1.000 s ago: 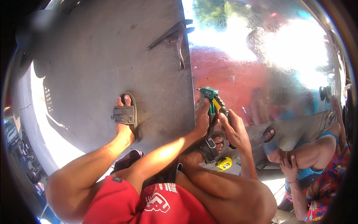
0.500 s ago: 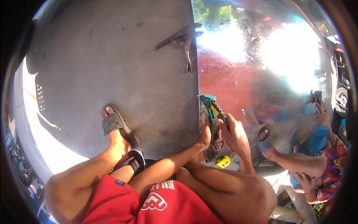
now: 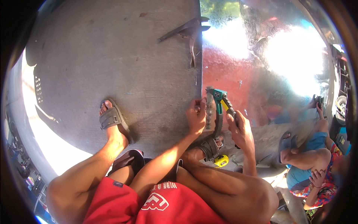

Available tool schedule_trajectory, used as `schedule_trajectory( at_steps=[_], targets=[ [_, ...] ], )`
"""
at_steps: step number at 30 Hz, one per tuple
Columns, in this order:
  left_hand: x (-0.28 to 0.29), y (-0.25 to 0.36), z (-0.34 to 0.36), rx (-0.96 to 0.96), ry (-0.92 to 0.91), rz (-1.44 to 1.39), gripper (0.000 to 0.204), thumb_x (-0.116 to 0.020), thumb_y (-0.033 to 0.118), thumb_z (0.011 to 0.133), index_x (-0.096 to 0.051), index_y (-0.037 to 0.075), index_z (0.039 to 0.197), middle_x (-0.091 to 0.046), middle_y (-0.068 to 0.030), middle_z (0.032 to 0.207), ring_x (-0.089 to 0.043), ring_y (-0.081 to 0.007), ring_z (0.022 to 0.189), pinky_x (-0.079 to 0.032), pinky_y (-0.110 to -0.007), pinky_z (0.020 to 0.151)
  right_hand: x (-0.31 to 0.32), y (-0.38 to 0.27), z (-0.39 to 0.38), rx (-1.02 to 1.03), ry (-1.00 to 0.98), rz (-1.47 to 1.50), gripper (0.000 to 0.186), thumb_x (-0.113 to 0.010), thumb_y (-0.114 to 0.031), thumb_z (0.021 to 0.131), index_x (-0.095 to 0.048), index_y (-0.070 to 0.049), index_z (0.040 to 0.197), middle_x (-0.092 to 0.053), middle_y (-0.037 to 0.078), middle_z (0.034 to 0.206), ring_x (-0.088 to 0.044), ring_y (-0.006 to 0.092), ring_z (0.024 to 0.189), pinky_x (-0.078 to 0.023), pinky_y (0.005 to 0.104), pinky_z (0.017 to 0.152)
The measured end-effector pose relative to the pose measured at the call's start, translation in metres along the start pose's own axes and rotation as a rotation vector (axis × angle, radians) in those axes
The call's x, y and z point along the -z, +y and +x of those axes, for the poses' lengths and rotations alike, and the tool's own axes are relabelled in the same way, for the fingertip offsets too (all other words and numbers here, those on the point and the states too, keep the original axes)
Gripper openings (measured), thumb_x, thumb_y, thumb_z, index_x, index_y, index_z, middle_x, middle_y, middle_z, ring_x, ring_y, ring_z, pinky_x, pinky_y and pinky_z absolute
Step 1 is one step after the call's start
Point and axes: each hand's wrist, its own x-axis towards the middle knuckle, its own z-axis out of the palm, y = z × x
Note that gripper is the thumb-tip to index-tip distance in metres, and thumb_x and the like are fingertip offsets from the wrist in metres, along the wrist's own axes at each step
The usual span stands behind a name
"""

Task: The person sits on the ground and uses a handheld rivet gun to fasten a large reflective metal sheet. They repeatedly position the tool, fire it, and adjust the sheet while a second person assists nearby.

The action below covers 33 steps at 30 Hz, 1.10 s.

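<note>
The right hand (image 3: 240,127) is wrapped round the dark handle of a green, yellow and black hand riveter (image 3: 220,95), which sits over the near left corner of a shiny, mirror-like metal sheet (image 3: 225,71); the tool's nose points toward the sheet's left edge, and its second, long dark handle slants back past the sheet's near edge; the left hand (image 3: 196,115), fingers curled and thumb raised, is at that same left edge, close beside the riveter's nose, though from where I stand I cannot tell whether it grips anything; two small, thin silvery pieces (image 3: 240,84) lie on the sheet, to the right of the riveter; across the sheet's far left edge rest black-handled snips (image 3: 183,30), and just left of that edge, a pair of slim metal pliers (image 3: 192,48); a rounded yellow tape measure (image 3: 221,161) lies on the near side of the sheet, by a strapped dark sandal (image 3: 211,147); off the sheet's near right corner, another person in a bright flowered shirt sits with one hand (image 3: 317,178) against a bent leg.
</note>
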Motion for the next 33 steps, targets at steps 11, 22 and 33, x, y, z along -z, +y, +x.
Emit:
schedule_trajectory(
  at_steps=[11, 22, 33],
  targets=[
    [0.022, 0.02, 0.096, -0.405, -0.192, 1.063, 0.022, -0.068, 0.013, 0.087, -0.066, 0.007, 0.108, -0.067, -0.0099, 0.1, -0.069, -0.0351, 0.09, -0.056, -0.045, 0.075, 0.17, -0.039, 0.003, 0.137, -0.151, 0.142, 0.038, -0.071, -0.023, 0.091, -0.059, 0.004, 0.115, -0.05, -0.005, 0.067, -0.04, 0.0002, 0.053, -0.03, 0.0201, 0.046],
    [0.0, 0.271, -0.036, -0.442, -0.537, 0.034, 0.013, -0.058, 0.01, 0.1, -0.058, 0.0, 0.107, -0.066, -0.0076, 0.093, -0.069, -0.0149, 0.084, -0.057, -0.029, 0.073, 0.207, -0.031, -0.083, 0.465, -0.391, 0.835, 0.071, -0.08, -0.049, 0.08, -0.053, 0.011, 0.109, -0.046, 0.0, 0.052, -0.039, 0.0047, 0.042, -0.025, 0.0232, 0.041],
    [0.017, 0.395, -0.155, -1.052, -0.545, 0.295, 0.016, -0.07, -0.008, 0.083, -0.069, -0.003, 0.098, -0.071, -0.0103, 0.085, -0.071, -0.0178, 0.075, -0.056, -0.028, 0.068, 0.172, 0.007, -0.113, 0.918, -0.805, 1.325, 0.058, -0.063, -0.039, 0.096, -0.048, 0.013, 0.116, -0.05, 0.004, 0.05, -0.038, 0.0077, 0.033, -0.026, 0.0259, 0.035]
  ],
)
